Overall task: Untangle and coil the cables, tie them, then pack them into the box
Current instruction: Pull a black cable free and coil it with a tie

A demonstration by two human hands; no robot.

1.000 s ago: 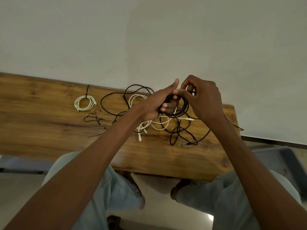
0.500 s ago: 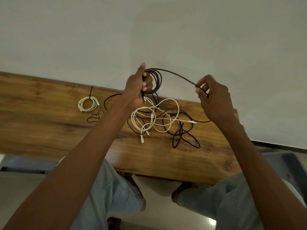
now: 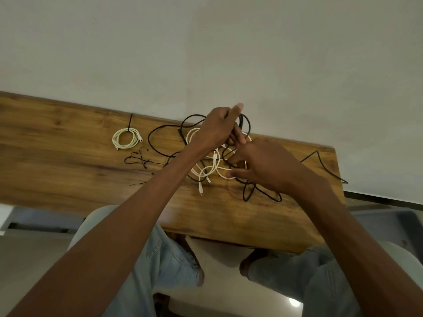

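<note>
Wooden planks form the table (image 3: 68,156), which is set against a plain grey wall (image 3: 206,53), and a coiled, tied white cable (image 3: 125,139) is laid near its far edge. Black coils (image 3: 244,124) are gripped in the curled left hand (image 3: 217,129), thumb raised. A strand of the black and white tangle (image 3: 212,165) on the tabletop is pinched by the right hand (image 3: 265,165).

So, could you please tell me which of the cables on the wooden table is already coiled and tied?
The small white cable coil at the left, cinched by a black tie; the others lie loose.
</note>
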